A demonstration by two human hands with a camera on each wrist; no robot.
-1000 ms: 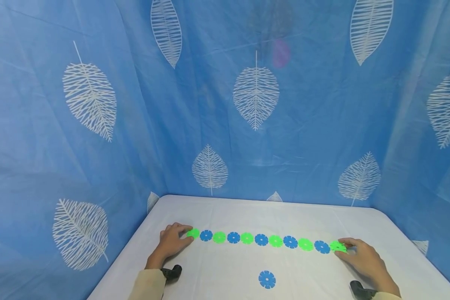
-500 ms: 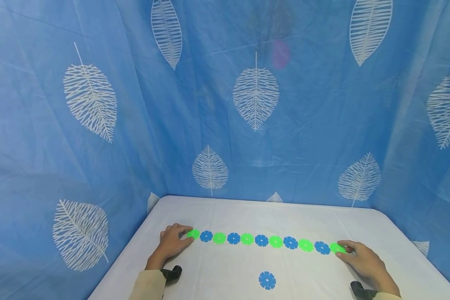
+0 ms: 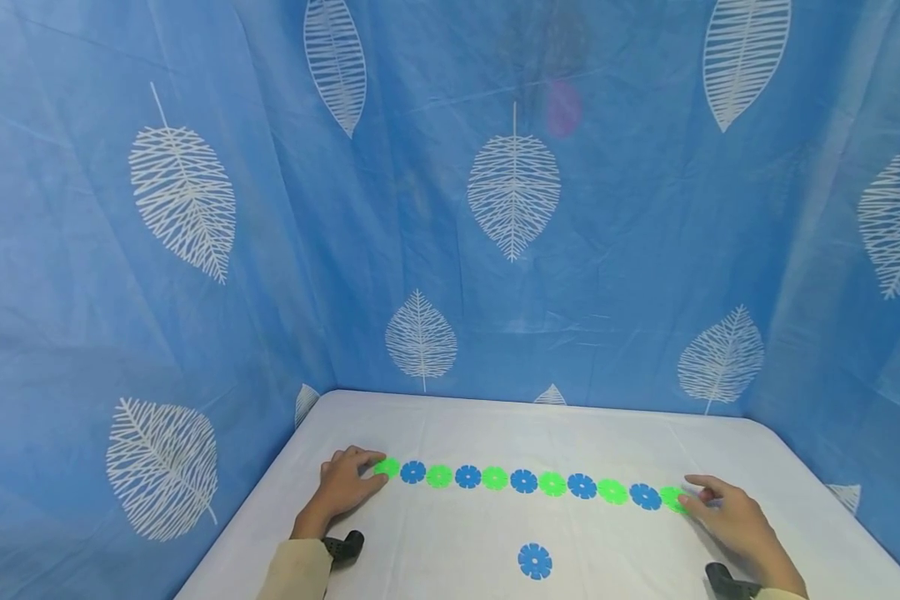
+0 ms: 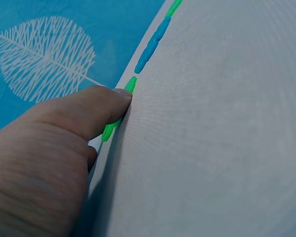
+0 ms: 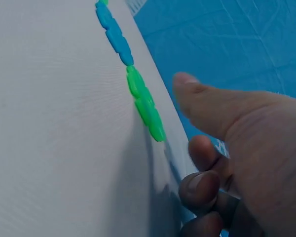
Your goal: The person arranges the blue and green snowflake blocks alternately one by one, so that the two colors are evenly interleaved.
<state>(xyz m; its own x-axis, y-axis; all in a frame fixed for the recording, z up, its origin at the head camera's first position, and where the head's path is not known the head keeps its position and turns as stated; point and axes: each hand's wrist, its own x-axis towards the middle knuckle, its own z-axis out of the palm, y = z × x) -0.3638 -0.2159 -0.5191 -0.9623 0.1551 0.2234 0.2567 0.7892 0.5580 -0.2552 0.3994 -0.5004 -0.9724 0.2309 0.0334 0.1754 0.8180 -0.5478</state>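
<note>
A row of notched plastic snowflake discs, green and blue in turn, lies flat across the white table. At its left end, my left hand [image 3: 343, 482] pinches a green snowflake disc [image 3: 390, 468] between thumb and forefinger; in the left wrist view the thumb covers part of this green disc [image 4: 107, 132]. My right hand [image 3: 733, 517] is beside the green snowflake disc at the right end [image 3: 671, 499]. The right wrist view has that green disc [image 5: 145, 104] lying free, the thumb and fingers spread apart from it and holding nothing.
A single blue snowflake disc [image 3: 535, 562] lies nearer the front of the white table [image 3: 450, 533]. Blue curtains with white leaf prints [image 3: 513, 333] surround the table at the back and sides. Each wrist wears a black camera [image 3: 345, 546].
My right hand has let go of the green snowflake disc at the right end and drawn slightly to the right, its fingers parting. The left hand and the row look unmoved.
</note>
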